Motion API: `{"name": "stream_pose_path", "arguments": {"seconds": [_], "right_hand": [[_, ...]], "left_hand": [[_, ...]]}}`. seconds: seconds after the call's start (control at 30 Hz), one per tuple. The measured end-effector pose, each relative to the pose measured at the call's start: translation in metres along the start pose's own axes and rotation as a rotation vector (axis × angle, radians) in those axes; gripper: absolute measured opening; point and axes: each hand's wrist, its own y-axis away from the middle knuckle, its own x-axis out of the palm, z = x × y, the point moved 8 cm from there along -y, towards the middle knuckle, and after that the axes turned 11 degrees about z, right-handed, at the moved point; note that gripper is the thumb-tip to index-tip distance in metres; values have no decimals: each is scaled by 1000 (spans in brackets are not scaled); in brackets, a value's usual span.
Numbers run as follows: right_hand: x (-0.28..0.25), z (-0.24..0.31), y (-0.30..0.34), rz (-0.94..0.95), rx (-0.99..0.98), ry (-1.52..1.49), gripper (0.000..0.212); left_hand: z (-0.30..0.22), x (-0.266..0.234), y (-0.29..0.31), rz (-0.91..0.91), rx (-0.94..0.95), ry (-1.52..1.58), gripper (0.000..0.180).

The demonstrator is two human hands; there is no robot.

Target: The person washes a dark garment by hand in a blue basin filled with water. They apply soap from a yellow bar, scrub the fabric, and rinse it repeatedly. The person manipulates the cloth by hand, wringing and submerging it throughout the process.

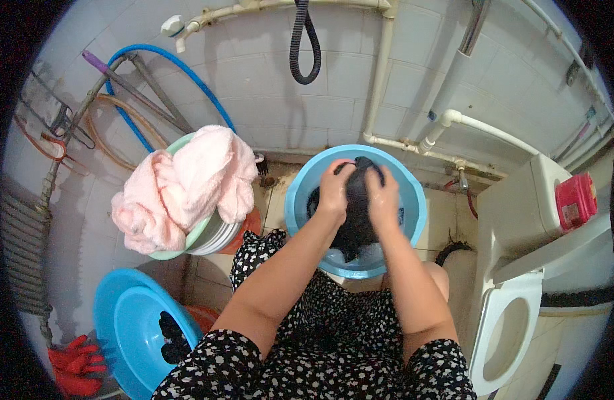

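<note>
Both my hands are over a light blue basin (pixel 413 200) on the tiled floor in front of me. My left hand (pixel 334 189) grips the left side of a wet black cloth garment (pixel 357 223), its fingers curled into the fabric. My right hand (pixel 383 195) is closed on the garment's right side, slightly blurred. Between the two hands the cloth is bunched upward, while its lower part hangs into the basin, where some water shows at the bottom. What kind of garment it is, I cannot tell.
To the left, a fluffy pink cloth (pixel 187 180) is heaped on a pale green basin (pixel 203 240). A second blue basin (pixel 120 333) holds dark cloth (pixel 173 339). Red gloves (pixel 77 365) hang lower left. A toilet (pixel 510 333) stands right; pipes (pixel 383 73) run along the wall.
</note>
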Motion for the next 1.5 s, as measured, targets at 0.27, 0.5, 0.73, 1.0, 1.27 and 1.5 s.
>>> {"name": "stream_pose_path", "arguments": {"seconds": [0.27, 0.5, 0.73, 1.0, 1.27, 1.5], "right_hand": [[12, -44, -1, 354, 537, -935, 49], [-28, -8, -26, 172, -100, -126, 33], [32, 76, 53, 212, -661, 449, 22], [-26, 1, -6, -205, -131, 198, 28], [-19, -29, -17, -39, 94, -98, 38], [27, -62, 3, 377, 615, -920, 64]], "left_hand": [[-13, 21, 1, 319, -264, 104, 25], [5, -5, -10, 169, -311, 173, 30], [-19, 21, -3, 536, -217, 17, 30], [2, 14, 11, -26, 49, -264, 12], [2, 12, 5, -27, -89, -314, 22], [7, 0, -3, -32, -375, 331, 29]]}}
